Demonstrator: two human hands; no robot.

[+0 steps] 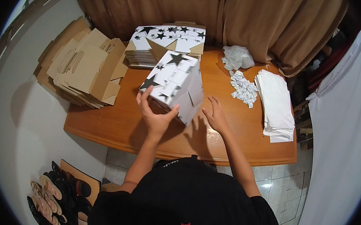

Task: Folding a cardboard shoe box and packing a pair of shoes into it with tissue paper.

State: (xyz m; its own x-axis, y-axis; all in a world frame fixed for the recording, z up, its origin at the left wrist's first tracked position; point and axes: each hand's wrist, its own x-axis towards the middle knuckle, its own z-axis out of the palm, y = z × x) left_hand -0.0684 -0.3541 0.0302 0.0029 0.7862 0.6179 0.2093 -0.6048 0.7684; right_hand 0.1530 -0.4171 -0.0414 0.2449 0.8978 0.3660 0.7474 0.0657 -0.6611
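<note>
left hand (155,115) grips star box (175,85), right hand (214,115) open nr it

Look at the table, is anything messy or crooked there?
A little. The small folded papers lie in a loose scatter beside the neat white sheet stack. The brown flat cartons are fanned out, hanging past the table edge. The star box is tilted, but the left hand holds it.

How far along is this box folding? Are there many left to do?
Done: no finished boxes are in view. In hand: the left hand holds one white starred box, nearly formed; the right hand is beside it on the table. Left: a stack of flat starred blanks behind it, so plenty seems to remain.
</note>
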